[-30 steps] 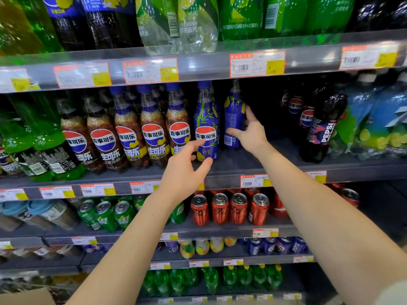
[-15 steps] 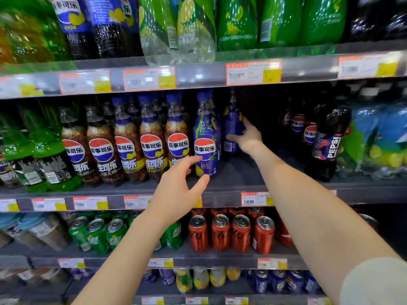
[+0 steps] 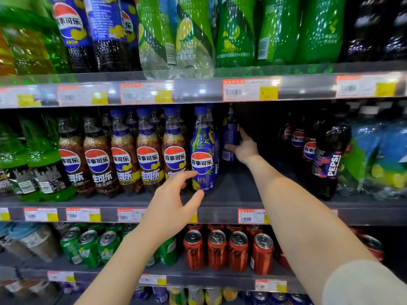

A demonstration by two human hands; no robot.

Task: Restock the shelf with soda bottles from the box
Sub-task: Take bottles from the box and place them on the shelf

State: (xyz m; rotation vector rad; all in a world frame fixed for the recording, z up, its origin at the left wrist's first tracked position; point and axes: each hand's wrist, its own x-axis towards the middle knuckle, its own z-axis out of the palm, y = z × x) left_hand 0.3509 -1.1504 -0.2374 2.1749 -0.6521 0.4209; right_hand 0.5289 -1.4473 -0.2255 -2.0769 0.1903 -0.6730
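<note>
**Right hand deep in the gap, left hand waiting at the shelf lip**

Supermarket drinks shelving fills the view, grey metal tiers edged with orange-and-yellow price tags. Nearest, on the tier below, stand red aluminium cans [image 3: 217,249] and green ones [image 3: 88,247]. Above them the left hand [image 3: 170,208] hovers at the front edge of the grey middle shelf [image 3: 233,194], fingers spread and empty, its fingertips just short of the front blue-wrapped plastic cola bottle with a bamboo print [image 3: 202,155]. That bottle stands upright, close beside a row of brown cola bottles with blue caps [image 3: 123,155] on its left.

Farther in, the right hand [image 3: 243,148] reaches into the dark vacant bay. Its thumb and fingers lie against the side of a second blue bottle [image 3: 229,139], upright, set back behind the front one; whether the hand truly clasps it I cannot tell. The bottle sits just left of the palm, long axis vertical. Black cola bottles [image 3: 328,159] flank the bay well to the right, so sliding it forward looks unobstructed.
</note>
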